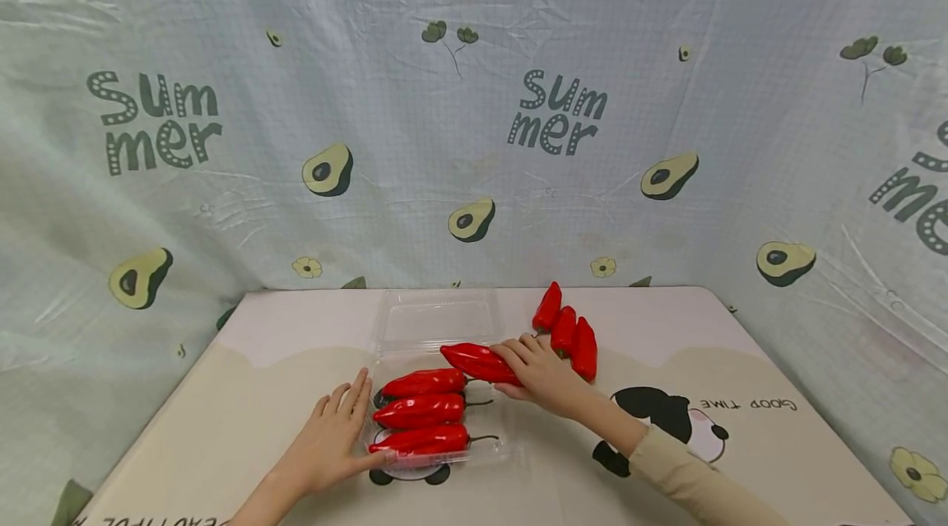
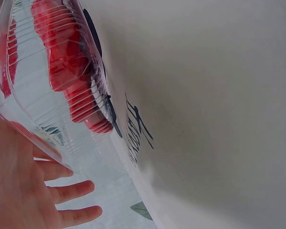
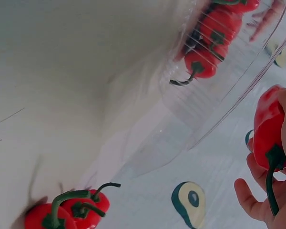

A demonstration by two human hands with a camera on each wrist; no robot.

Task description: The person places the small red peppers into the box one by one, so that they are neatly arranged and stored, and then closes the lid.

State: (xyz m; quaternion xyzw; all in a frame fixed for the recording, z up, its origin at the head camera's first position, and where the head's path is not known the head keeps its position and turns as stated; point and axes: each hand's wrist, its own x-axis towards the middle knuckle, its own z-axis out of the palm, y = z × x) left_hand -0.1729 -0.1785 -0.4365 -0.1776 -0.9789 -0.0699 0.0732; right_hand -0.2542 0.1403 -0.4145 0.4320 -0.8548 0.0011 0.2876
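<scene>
A clear plastic clamshell box (image 1: 504, 448) lies with its lid (image 1: 440, 320) folded back. Three red peppers (image 1: 418, 409) rest side by side in its base, stems to the right. Just over the base's far right part, my right hand (image 1: 544, 374) grips another red pepper (image 1: 474, 361) at its stem end; the right wrist view shows this held pepper (image 3: 267, 129) with its green stem hanging past the fingers. My left hand (image 1: 329, 435) is spread along the box's left side, fingers extended; in the left wrist view this hand (image 2: 19, 186) lies against the clear wall (image 2: 52, 138).
Three more red peppers (image 1: 564, 332) lie together on the table, right of the lid. A printed cloth (image 1: 400, 114) hangs behind the table and at both sides. The tabletop (image 1: 741, 460) carries cartoon animals and lettering.
</scene>
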